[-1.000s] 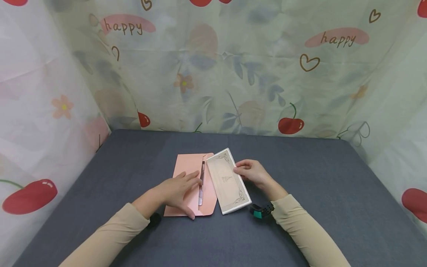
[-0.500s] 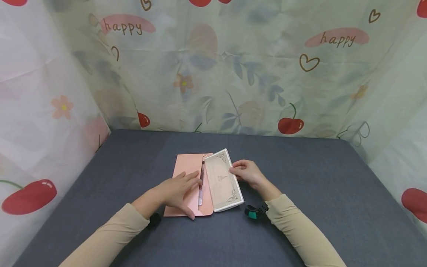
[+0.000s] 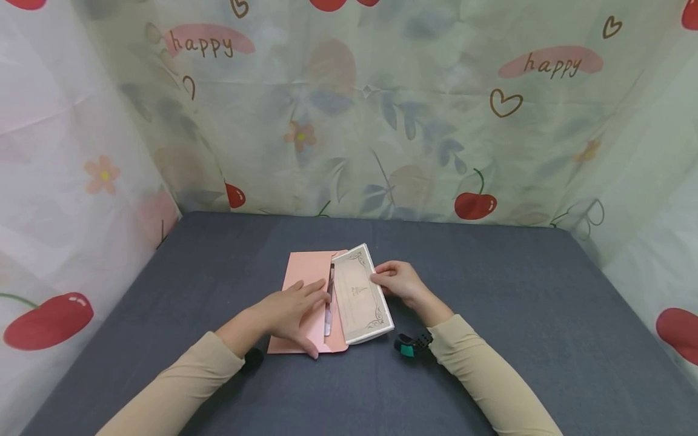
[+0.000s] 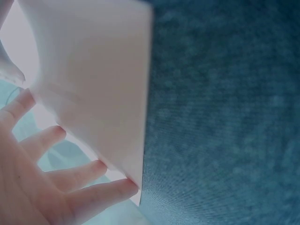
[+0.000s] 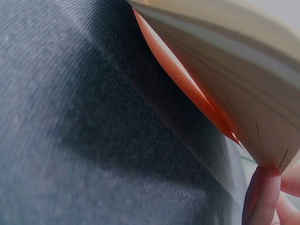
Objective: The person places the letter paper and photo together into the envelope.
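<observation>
A pink paper envelope [image 3: 308,266] lies on the dark table in the head view. My left hand [image 3: 291,309] rests on it, fingers spread and nearly straight, fingertips at the edge of its opening. Inside that opening shows a narrow dark and pale strip [image 3: 328,318]; what it belongs to is hidden. A cream card-like packet [image 3: 361,293] with ornamental corners lies tilted over the envelope's right flap [image 3: 339,330]. My right hand [image 3: 400,281] pinches its right edge between thumb and fingers. In the right wrist view the packet [image 5: 243,93] shows several layers at its edge.
Dark grey cloth [image 3: 491,290] covers the table. A patterned curtain [image 3: 349,121] with cherries and "happy" lettering hangs at the back and sides. A black and teal band [image 3: 412,344] is on the right wrist.
My right hand has moved left with the cream packet, which now covers more of the envelope's flap. The left hand and envelope have stayed nearly still.
</observation>
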Available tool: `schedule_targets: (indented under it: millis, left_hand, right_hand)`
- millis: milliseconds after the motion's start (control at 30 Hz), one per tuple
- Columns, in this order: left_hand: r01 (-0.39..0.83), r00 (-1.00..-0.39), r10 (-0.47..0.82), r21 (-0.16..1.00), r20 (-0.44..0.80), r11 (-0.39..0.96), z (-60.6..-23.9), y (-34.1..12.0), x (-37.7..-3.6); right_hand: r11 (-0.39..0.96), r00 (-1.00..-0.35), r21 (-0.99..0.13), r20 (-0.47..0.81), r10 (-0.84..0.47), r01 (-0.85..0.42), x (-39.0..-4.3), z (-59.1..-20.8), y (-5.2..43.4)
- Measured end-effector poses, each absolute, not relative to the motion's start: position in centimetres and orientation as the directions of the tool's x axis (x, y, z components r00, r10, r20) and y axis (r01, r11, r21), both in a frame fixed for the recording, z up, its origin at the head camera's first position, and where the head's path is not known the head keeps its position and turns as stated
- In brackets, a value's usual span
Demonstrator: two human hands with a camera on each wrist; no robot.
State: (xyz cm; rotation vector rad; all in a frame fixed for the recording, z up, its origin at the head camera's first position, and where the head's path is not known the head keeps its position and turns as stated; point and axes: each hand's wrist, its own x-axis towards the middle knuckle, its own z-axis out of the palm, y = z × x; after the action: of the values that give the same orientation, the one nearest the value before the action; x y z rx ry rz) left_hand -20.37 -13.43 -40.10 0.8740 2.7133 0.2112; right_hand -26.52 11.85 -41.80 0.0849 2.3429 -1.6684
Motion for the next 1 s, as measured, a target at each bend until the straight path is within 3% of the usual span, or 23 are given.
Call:
schedule_targets:
  millis: [1000]
  left_hand:
    - [0.559,-0.768,0.605,0.241,-0.209,0.793,-39.9,-13.4,-20.3]
  right_hand:
    - [0.378,-0.954,-0.906,-0.262,-0.145,0.191,-25.7,-41.3,9.8]
